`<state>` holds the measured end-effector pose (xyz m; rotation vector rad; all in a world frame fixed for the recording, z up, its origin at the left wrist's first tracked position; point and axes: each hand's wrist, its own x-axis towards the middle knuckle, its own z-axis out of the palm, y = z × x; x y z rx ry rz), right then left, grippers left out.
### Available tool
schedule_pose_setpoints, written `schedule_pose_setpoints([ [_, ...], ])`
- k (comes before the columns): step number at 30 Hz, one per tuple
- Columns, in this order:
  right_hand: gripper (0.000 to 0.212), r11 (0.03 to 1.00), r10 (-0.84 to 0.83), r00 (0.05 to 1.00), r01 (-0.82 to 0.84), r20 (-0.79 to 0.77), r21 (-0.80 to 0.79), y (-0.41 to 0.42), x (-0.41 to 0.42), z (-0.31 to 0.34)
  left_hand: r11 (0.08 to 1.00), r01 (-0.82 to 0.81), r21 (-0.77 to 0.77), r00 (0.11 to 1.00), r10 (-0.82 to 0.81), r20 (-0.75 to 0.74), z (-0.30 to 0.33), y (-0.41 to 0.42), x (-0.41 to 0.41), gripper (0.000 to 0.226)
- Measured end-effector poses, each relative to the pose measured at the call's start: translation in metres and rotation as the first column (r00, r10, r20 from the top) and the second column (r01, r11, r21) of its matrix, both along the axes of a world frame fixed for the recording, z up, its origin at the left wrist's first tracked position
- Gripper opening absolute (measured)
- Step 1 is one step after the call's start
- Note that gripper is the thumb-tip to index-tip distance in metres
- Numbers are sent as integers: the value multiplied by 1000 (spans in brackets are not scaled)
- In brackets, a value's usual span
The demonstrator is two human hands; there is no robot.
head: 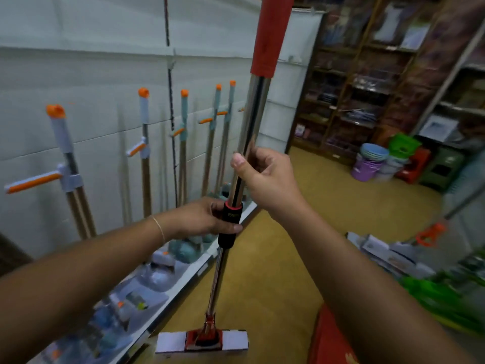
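A flat mop stands upright before me, its shiny metal pole (253,114) topped by a red grip sleeve (271,32). Its white and red mop head (202,341) rests on the yellow floor. My left hand (202,219) grips the black locking collar (231,224) on the pole. Just above it, my right hand (265,177) holds the upper metal section, thumb pointing up along the pole.
Several mops with orange-tipped handles (143,122) lean on the white wall at left above a low shelf (168,292) of packaged goods. Stacked buckets (370,164) and dark shelving (349,82) stand at the back right. Green items (435,298) lie at right.
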<state>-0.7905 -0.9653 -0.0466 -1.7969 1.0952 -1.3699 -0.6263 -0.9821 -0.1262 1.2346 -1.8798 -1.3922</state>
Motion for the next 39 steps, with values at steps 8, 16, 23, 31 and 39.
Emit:
schedule_pose_setpoints([
  [8, 21, 975, -211, 977, 211, 6, -63, -72, -70, 18, 992, 79, -95, 997, -80, -3, 20, -94, -90, 29],
  [16, 26, 920, -386, 923, 383, -17, -82, -173, -126, 30, 986, 151, -71, 976, -160, -150, 19, -210, -164, 21],
  [23, 21, 848, -527, 845, 515, -96, -125, -259, -182, 54, 951, 304, -49, 929, -308, -207, 35, -316, -221, 21],
  [31, 15, 790, -612, 787, 602, -79, -118, -335, -267, 63, 906, 411, -97, 865, -422, -274, 52, -406, -303, 26],
  [39, 19, 815, -576, 817, 571, -34, -95, -424, -357, 53, 836, 547, -46, 804, -539, -251, 59, -494, -399, 33],
])
